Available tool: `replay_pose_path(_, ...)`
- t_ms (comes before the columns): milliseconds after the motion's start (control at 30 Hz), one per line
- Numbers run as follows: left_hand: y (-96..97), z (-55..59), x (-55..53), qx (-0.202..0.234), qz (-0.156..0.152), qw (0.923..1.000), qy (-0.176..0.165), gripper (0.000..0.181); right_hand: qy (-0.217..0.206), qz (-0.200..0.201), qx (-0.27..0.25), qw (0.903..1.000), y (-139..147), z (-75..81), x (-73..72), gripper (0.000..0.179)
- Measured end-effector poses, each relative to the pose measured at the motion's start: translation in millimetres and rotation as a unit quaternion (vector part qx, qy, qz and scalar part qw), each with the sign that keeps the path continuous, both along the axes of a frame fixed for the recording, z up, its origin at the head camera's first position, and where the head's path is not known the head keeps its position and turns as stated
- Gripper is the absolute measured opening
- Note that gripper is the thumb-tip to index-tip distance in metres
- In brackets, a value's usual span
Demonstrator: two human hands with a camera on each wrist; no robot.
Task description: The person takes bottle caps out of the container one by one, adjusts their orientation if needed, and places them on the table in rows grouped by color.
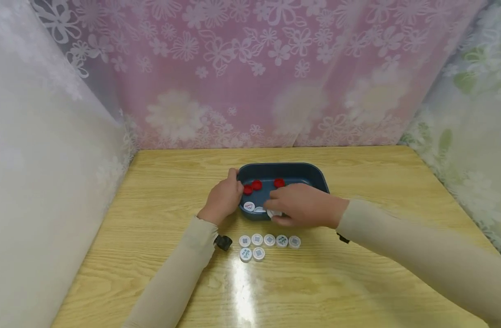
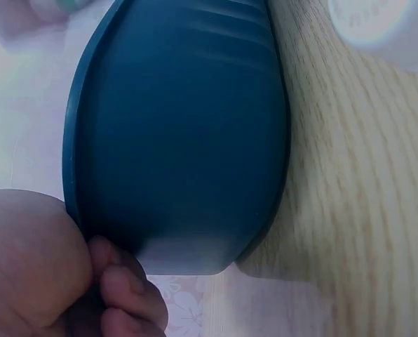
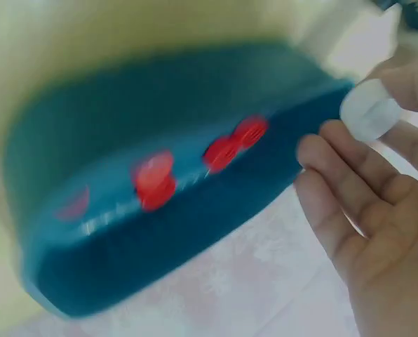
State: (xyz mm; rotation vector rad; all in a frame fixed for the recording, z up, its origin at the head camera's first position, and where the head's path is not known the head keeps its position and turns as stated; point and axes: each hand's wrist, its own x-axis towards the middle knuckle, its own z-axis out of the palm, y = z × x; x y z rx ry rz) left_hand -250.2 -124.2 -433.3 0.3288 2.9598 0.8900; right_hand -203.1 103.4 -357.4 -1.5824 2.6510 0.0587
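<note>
A dark blue oval basin (image 1: 281,166) stands on the table. My left hand (image 1: 224,199) grips its left rim; in the left wrist view the thumb and curled fingers (image 2: 128,289) pinch the basin's edge. Over the basin's front right part, my right hand (image 1: 301,205) pinches a white round cap (image 3: 370,110) between thumb and forefinger, its other fingers spread. Several red caps (image 1: 256,185) lie on the basin floor, and a white cap with a printed mark (image 1: 249,207) is at its front left. The right hand hides part of the basin.
Just in front of the basin, several white caps with printed patterns (image 1: 269,240) lie on the wooden table (image 1: 172,182) in two rows, the nearer one shorter. Flowered pink cloth (image 1: 250,91) hangs behind the table, with pale cloth on both sides.
</note>
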Motion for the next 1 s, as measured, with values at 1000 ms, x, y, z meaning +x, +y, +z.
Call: replay_pose_path(1000, 1.1, 0.2, 0.5, 0.014, -0.004, 0.9999, 0.002, 0.044, 0.074, 0.025, 0.004, 0.9969, 17, -75.7, 92.1, 0.013)
